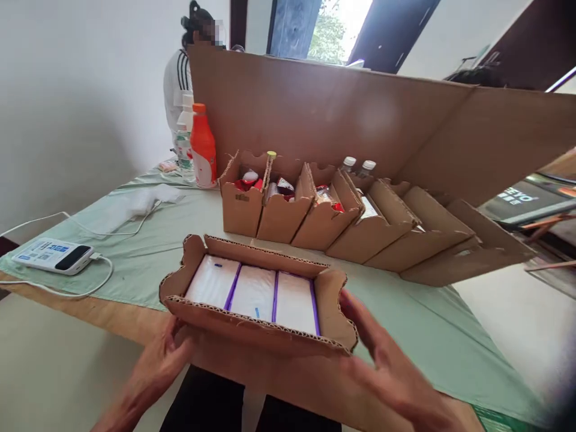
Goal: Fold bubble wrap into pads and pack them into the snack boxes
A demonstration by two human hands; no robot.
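An open cardboard box [270, 342] stands at the near edge of the table. Three white packs with purple edges [252, 291] lie side by side in it. My left hand [168, 354] is at the box's near left corner, its fingers partly hidden behind the cardboard. At the right end, my right hand [387, 360] is spread against or close beside the box wall, slightly blurred, thumb apart from the fingers. Behind the box stands a row of several cardboard bins [285, 219], some with red and clear wrapped items inside.
A green cloth [391, 312] covers the table. At left are a white power bank [54, 256] with cables and crumpled plastic [130, 207]. An orange bottle [203, 147] stands near a tall cardboard panel [315, 108]. A person [177, 78] is behind it.
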